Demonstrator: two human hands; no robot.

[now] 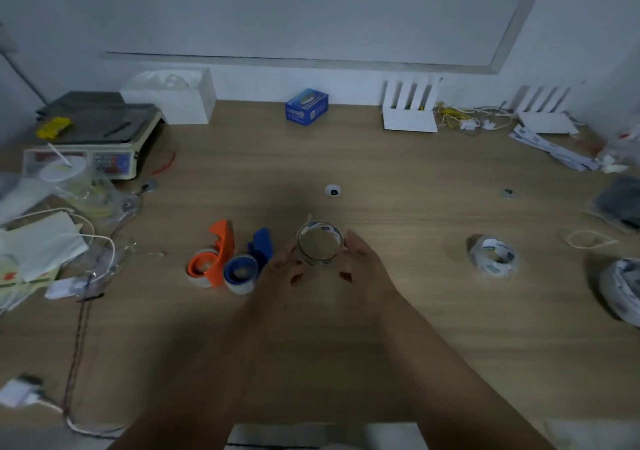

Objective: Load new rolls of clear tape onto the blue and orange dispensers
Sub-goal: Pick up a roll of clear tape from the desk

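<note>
A clear tape roll (319, 243) stands on edge at the table's middle, its open core facing me. My left hand (282, 274) cups its left side and my right hand (363, 266) cups its right side; both hold it. To the left stand the blue dispenser (247, 262) and, beside it, the orange dispenser (213, 259), each with a tape roll on its wheel. Another clear tape roll (493, 255) lies flat on the table to the right.
A scale (93, 144) and plastic bags (86, 200) crowd the left side, with cables (83, 311) trailing to the front edge. A blue box (306, 107) sits at the back. White routers (408, 110) and wires (464, 120) line the back right. More tape (623, 290) lies at the right edge.
</note>
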